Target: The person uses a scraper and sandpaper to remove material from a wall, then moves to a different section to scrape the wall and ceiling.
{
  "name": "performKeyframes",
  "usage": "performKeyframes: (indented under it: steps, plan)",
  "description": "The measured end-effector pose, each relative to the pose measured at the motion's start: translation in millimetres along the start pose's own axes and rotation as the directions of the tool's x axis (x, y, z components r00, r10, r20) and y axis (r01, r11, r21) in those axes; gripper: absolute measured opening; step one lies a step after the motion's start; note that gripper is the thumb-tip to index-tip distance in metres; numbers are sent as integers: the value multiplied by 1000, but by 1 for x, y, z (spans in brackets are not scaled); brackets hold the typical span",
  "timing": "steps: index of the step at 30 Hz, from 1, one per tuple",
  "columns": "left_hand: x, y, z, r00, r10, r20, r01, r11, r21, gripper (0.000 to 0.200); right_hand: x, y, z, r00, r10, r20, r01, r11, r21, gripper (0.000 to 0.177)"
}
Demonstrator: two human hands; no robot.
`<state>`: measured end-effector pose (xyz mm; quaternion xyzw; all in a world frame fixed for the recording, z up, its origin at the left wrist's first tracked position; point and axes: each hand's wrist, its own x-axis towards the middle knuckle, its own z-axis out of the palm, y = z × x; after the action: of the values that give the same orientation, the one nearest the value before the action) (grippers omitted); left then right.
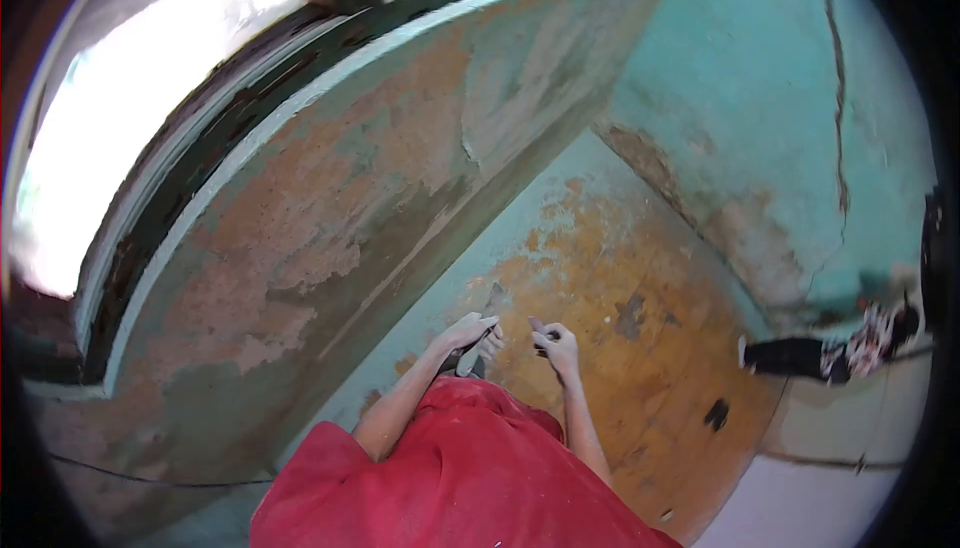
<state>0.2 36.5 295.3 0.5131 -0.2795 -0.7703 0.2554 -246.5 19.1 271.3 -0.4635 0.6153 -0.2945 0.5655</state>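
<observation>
My left hand [474,334], dusted pale, is in front of my red shirt [470,458], its fingers closed on a dark-handled tool with a flat grey blade that resembles a putty knife [468,356]. To its right, a short gap away, my right hand [560,346] is closed around a small dark object [541,339]; a flat brownish piece sticks out toward the left hand. Its exact kind is too small to tell. Both hands are above the worn yellow-brown floor [620,348], apart from each other and off the wall.
A wall with peeling paint [380,168] rises on the left under a bright window [170,78]. The turquoise wall [740,78] ahead has a long crack. At far right is another person [850,348] in dark trousers. A black object [716,414], perhaps footwear, lies on the floor.
</observation>
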Motion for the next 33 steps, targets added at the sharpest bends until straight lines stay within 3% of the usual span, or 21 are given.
performKeyframes:
  steps: [3, 5, 6, 8, 10, 12, 14, 16, 18, 19, 20, 21, 22, 24, 25, 26, 28, 30, 32, 33]
  plan:
    - [19, 27, 3, 997, 33, 70, -23, 991, -132, 42, 43, -27, 23, 987, -70, 143, 81, 994, -72, 14]
    - [30, 36, -2, 994, 102, 32, -91, 964, -249, 41, 62, -41, 34, 947, -221, 234, 264, 949, -171, 19]
    - [30, 39, -3, 988, 152, 19, -138, 936, -325, 41, 65, -52, 39, 936, -206, 285, 265, 945, -189, 19]
    - [25, 45, -7, 983, 169, -77, -185, 871, -455, 41, 74, -84, 54, 899, -273, 344, 389, 858, -336, 22]
    - [23, 46, -12, 941, 286, -180, -336, 755, -563, 41, 78, -116, 69, 839, -282, 466, 429, 869, -247, 22]
    - [26, 41, -15, 907, 205, -367, -408, 638, -653, 38, 101, -122, 78, 697, -333, 635, 616, 731, -293, 25]
    - [29, 32, -23, 825, 140, -548, -548, 439, -712, 34, 123, -131, 95, 576, -243, 780, 658, 704, -267, 28]
    - [33, 28, -27, 690, 44, -723, -695, 322, -643, 30, 141, -142, 115, 391, -226, 892, 643, 761, -89, 29]
    - [30, 17, -34, 483, -38, -875, -863, 147, -483, 32, 145, -148, 133, 322, -170, 931, 563, 825, -45, 31]
    - [20, 28, -25, 318, -178, -931, -933, 113, -341, 33, 129, -174, 138, 267, -151, 952, 659, 749, -66, 31]
    - [20, 29, -24, 284, -203, -937, -948, 90, -306, 33, 120, -194, 143, 217, -133, 967, 749, 658, -78, 32]
    - [22, 29, -20, 233, -279, -932, -965, 53, -257, 36, 122, -200, 148, 66, -90, 994, 800, 600, 1, 38]
    - [25, 28, -13, 187, -358, -915, -978, 22, -209, 39, 119, -205, 150, 28, -66, 997, 801, 599, 17, 38]
    - [32, 35, 2, 74, -393, -917, -974, 168, -151, 56, 105, -204, 152, -87, 77, 993, 844, 536, 32, 50]
    - [38, 37, 10, -8, -423, -906, -959, 261, -113, 60, 116, -181, 152, -184, 52, 982, 873, 468, 138, 57]
    - [44, 33, 16, -81, -446, -892, -933, 348, -90, 64, 119, -166, 153, -217, 74, 973, 867, 473, 158, 57]
    - [44, 26, 27, -70, -470, -880, -947, 308, -89, 67, 122, -150, 154, -370, -34, 928, 855, 379, 355, 60]
    - [29, 25, 37, -66, -473, -878, -959, 273, -75, 70, 109, -157, 157, -374, 65, 925, 863, 389, 322, 61]
    - [7, 20, 51, -71, -478, -875, -911, 389, -138, 74, 93, -168, 165, -264, 295, 918, 881, 460, 105, 56]
    - [2, 10, 52, -116, -482, -869, -910, 402, -101, 67, 90, -171, 170, -283, 304, 910, 884, 450, 125, 56]
